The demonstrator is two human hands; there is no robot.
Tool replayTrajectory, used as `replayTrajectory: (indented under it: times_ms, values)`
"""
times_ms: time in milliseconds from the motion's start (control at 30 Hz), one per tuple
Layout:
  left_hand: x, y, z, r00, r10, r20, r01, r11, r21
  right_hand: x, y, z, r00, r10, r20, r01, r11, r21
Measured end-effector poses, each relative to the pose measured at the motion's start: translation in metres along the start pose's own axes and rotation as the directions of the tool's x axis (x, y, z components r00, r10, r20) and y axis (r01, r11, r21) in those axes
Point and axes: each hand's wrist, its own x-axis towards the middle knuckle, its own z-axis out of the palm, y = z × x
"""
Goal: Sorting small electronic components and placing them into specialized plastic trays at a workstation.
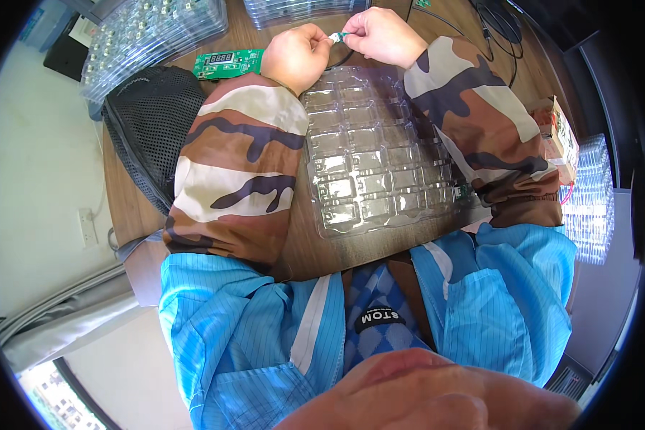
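My left hand [297, 57] and my right hand [385, 36] meet at the far side of the table, fingers pinched. Between the fingertips is a small white piece [335, 38], which looks like a connector, gripped by my left hand. Against it, my right fingertips hold a small green circuit board [343, 36], mostly hidden by the fingers. Beside my left wrist lies a larger green circuit board [226, 64] with a dark digit display. A clear plastic tray [365, 165] with rows of compartments lies between my forearms; a small green board [462, 190] shows at its right edge.
Stacked clear trays holding small boards [154, 36] stand at the far left, with another stack [301, 8] at the back. A black mesh bag [150, 129] lies left of my arm. Black cables [498, 29], a cardboard box [557, 140] and more trays [593, 201] are on the right.
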Motion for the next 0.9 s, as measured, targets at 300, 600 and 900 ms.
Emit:
replayTrajectory:
  times_ms: [300,600,900]
  values:
    - [-0.001,0.000,0.000,1.000,-0.014,-0.024,0.015,0.999,0.035,-0.002,-0.007,-0.002,1.000,0.028,-0.012,-0.028,0.999,0.032]
    - [0.001,0.002,0.001,1.000,-0.002,-0.028,0.004,0.999,0.053,-0.009,-0.019,-0.013,0.995,-0.044,-0.092,0.043,0.999,-0.018]
    - [0.000,0.001,0.001,1.000,0.002,-0.027,-0.002,1.000,0.027,-0.011,-0.022,-0.015,0.984,-0.162,-0.076,0.160,0.986,-0.041]
